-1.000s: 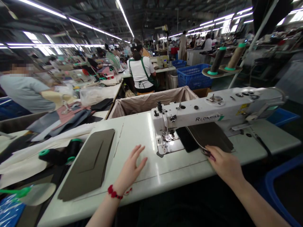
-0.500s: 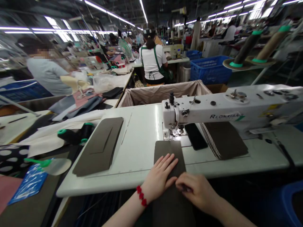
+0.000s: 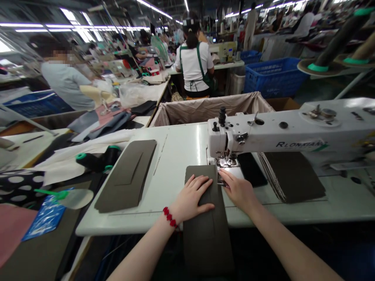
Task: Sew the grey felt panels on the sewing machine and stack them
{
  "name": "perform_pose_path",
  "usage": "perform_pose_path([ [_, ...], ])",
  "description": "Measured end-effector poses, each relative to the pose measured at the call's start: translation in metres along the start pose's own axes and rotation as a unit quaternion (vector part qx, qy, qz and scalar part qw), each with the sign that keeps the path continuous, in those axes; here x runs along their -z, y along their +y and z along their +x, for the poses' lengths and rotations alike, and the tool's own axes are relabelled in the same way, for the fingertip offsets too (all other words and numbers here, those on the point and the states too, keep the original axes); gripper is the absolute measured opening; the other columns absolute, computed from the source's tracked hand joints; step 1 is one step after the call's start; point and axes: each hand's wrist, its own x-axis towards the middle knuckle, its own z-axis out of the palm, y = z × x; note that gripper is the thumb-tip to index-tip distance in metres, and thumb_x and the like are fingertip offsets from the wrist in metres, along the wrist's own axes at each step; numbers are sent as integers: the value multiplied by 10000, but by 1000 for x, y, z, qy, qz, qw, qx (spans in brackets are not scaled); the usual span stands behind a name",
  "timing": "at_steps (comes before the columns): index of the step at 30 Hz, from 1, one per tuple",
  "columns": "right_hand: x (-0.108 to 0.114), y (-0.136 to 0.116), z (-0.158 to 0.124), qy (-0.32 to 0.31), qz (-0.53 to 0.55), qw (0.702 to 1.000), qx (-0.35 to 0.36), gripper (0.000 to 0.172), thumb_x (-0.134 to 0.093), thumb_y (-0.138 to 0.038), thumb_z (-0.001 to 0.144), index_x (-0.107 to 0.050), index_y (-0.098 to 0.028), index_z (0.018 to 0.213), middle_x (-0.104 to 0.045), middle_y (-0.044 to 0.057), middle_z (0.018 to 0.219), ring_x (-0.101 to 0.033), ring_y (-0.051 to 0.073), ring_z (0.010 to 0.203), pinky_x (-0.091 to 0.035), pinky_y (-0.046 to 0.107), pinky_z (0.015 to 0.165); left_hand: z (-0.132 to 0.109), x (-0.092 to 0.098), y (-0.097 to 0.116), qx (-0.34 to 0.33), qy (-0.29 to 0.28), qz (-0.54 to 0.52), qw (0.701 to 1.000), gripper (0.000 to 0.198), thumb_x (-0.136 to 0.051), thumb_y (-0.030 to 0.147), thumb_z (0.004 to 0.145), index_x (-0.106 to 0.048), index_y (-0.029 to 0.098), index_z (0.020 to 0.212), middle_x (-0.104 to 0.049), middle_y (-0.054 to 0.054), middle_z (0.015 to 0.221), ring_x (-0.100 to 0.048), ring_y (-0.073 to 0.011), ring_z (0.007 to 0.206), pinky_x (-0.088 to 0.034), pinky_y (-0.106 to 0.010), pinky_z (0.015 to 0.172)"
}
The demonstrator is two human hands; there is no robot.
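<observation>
A dark olive fabric panel (image 3: 205, 246) lies lengthwise on the pale sewing table, and its near end hangs past the front edge. My left hand (image 3: 191, 199), with a red bracelet at the wrist, rests flat on the panel, fingers spread. My right hand (image 3: 238, 191) is at the panel's right edge, just in front of the presser foot (image 3: 225, 159) of the white sewing machine (image 3: 263, 132). Its fingers are pressed together; a thin dark sliver shows beneath them, too small to name. The panel's far right corner is close to the needle area.
A stack of olive panels (image 3: 125, 175) lies at left, another stack (image 3: 295, 175) under the machine arm. Beside that is a black phone (image 3: 252, 169). A cloth-lined bin (image 3: 211, 107) stands behind the table. Black thread cones (image 3: 90, 160) lie left. Co-workers sit further back.
Both hands have shifted: the right moved forward from the table's front edge to the presser foot, and the left slid slightly left and forward. The panel moved a little left relative to the machine.
</observation>
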Motion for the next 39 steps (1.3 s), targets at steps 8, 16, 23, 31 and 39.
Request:
perform_pose_path([
  [8,-2,2,1,-1,13,1000,-2,511,-438,-228,903,-416,-265,1412,-437,-3,1471,-637,186,1035,-532,324,790,22,5,-9,-23,-5,-28,999,725,-537,624,845,-349,273,1451,-357,-54,1513,-296,-258,1406,-218,-455,1164],
  [16,-4,3,1,-8,2,1000,-3,522,-445,-216,892,-427,-276,1410,-429,6,1476,-652,182,984,-535,315,753,23,4,-12,-20,-4,-25,999,769,-587,588,821,-323,265,1466,-269,-49,1555,-223,-257,1438,-130,-462,1195],
  [23,-5,3,2,-13,0,1000,-5,514,-438,-216,891,-440,-270,1402,-427,0,1478,-663,179,939,-541,323,733,24,4,-16,-26,-8,-32,999,783,-602,596,808,-326,272,1465,-251,-40,1561,-233,-261,1435,-135,-459,1197],
  [31,-6,3,2,-16,-3,1000,-11,519,-433,-226,892,-435,-282,1409,-436,16,1471,-653,194,976,-544,329,747,26,4,-18,-39,5,-50,998,767,-629,572,801,-346,284,1453,-281,-50,1549,-260,-283,1423,-175,-489,1184],
  [39,-4,2,1,-9,-5,1000,-10,519,-442,-228,896,-425,-290,1411,-426,-3,1479,-642,190,1020,-544,314,759,28,3,-20,-33,12,-52,998,715,-619,554,817,-378,281,1433,-291,-41,1546,-266,-262,1423,-153,-474,1192],
])
